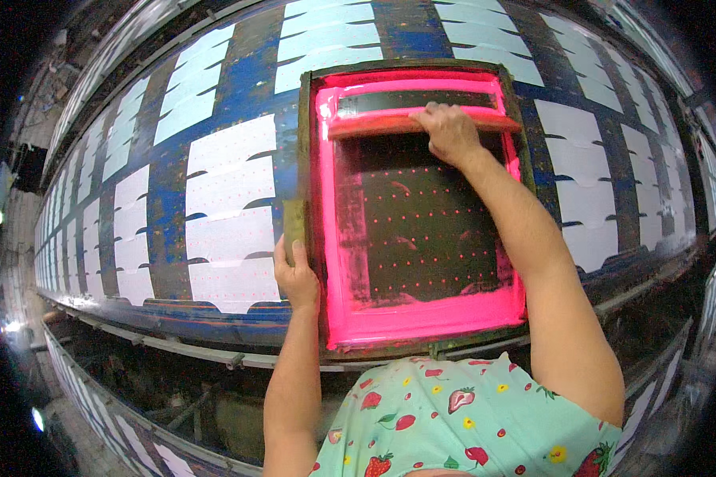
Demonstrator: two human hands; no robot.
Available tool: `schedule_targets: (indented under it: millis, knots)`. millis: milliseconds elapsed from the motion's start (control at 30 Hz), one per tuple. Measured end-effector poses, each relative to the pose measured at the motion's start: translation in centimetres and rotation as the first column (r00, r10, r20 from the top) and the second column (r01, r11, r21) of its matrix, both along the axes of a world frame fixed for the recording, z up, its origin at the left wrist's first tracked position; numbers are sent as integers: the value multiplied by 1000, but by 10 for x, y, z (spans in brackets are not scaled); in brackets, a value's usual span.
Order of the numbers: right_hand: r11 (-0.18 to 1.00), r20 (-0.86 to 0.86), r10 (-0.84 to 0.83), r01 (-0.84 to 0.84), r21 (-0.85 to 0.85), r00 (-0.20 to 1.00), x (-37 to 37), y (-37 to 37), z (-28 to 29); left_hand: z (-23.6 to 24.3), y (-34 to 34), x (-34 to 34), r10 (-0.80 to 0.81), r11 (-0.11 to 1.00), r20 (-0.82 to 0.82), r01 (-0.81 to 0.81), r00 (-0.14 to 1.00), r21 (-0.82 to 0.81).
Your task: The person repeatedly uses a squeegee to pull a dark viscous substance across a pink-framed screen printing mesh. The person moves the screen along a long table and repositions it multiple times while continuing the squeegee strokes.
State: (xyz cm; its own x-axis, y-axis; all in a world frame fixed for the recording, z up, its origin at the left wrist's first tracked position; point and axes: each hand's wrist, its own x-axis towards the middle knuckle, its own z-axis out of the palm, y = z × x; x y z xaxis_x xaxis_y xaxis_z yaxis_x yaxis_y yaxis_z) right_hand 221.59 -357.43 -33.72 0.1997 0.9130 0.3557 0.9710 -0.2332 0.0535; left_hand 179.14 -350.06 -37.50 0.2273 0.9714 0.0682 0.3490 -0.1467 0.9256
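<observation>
A screen printing frame [517,183] with dark wooden sides lies on the long table. Bright pink ink [422,319] coats the border of its dark mesh [429,230], which shows rows of small pink dots. Near the far end of the mesh, a red-orange squeegee [374,125] lies crosswise. My right hand [450,133] is closed over the squeegee's bar, right of its middle. At the frame's left side my left hand [297,278] grips a yellowish wooden block handle [294,222], thumb upward along it; its other fingers are partly hidden.
Columns of pale cut fabric pieces [231,215] printed with small pink dots lie left of the frame. More pale pieces [585,183] lie to the right and beyond. The blue, stained table [171,230] ends in a metal rail [231,359] near my body.
</observation>
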Motion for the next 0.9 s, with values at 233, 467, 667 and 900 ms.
schedule_targets:
  millis: [233, 467, 667, 900]
  knots:
    - [981, -154, -84, 54, -185, 985, 68, 63, 28, 6, -5, 4, 23, 994, 113, -11, 993, -107]
    - [990, -135, -68, 51, -128, 988, 85, 75, 23, 5, -4, 4, 27, 996, 102, -18, 994, -83]
    - [962, -178, -41, -9, -274, 983, 86, 65, 38, 3, -4, 2, 6, 999, 85, -2, 996, -46]
    - [921, -237, -32, -64, -385, 971, 6, -11, 45, -11, 6, -3, -22, 1000, 58, 22, 998, -6]
